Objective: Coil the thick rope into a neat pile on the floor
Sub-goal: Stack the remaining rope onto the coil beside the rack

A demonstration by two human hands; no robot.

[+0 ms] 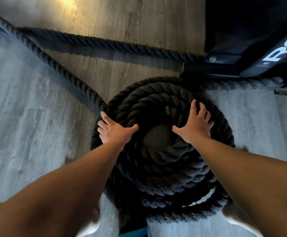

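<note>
**Two spread hands on the stacked coil**

We look straight down on the thick rope (156,98), black and twisted. Most of it is wound into a round coil (170,183) of several stacked turns on the grey wood-grain floor (28,134). A patch of floor shows through the coil's open centre.

The left hand (115,130) lies flat on the coil's left rim, fingers spread over the outer turn and thumb stretched toward the centre hole. The right hand (196,124) rests on the top turn at the coil's right, fingers splayed and slightly bent over the strands, thumb likewise pointing at the hole. Neither hand closes round the rope; both lie on it from above.

One free run (53,65) of rope leaves the coil's left edge, just beside the left hand's fingers, and leads away to the far left. A second run (122,44) lies beyond the coil and apart from it. It crosses from the far left to a black machine base (233,53), which stands beyond the coil to its right and bears the white letters "RO". On the coil's near side we see a scrap of teal cloth (134,232).
</note>
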